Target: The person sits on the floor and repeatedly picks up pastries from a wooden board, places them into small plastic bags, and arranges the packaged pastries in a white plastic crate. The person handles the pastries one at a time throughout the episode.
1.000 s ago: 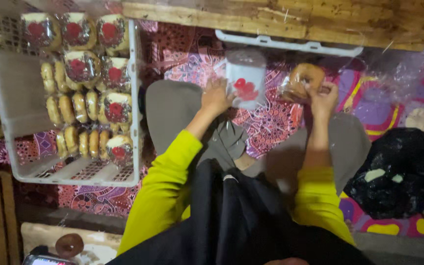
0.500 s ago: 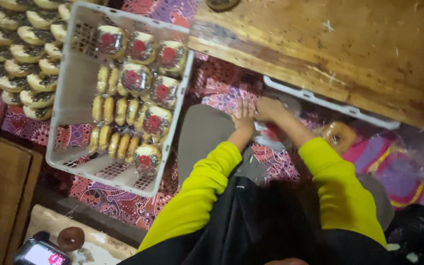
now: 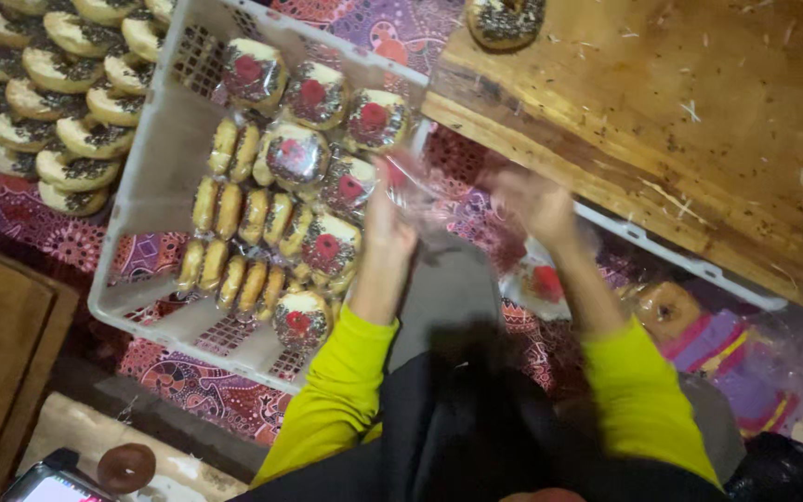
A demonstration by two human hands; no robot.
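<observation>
My left hand point(image 3: 388, 221) and my right hand point(image 3: 533, 198) are raised side by side, both blurred by motion. A clear plastic bag point(image 3: 429, 200) with a red mark is stretched between them, and both hands seem to grip it. Just left of my left hand stands a white plastic crate point(image 3: 141, 279). It holds wrapped doughnuts point(image 3: 297, 154) with red marks and rows of plain bagged ones point(image 3: 234, 244). A wrapped packet point(image 3: 541, 284) lies under my right forearm. My sleeves are yellow-green.
Several topped doughnuts point(image 3: 58, 93) lie in rows at the far left. A wooden table point(image 3: 699, 112) fills the upper right, with one sprinkled doughnut point(image 3: 506, 19) on it. A bagged doughnut point(image 3: 666, 307) lies at the right, and a phone point(image 3: 48, 485) and chocolate doughnut point(image 3: 127, 465) at bottom left.
The view has swung left, bringing the crate toward the middle. My hands have lifted from the cloth and drawn apart with the plastic bag between them.
</observation>
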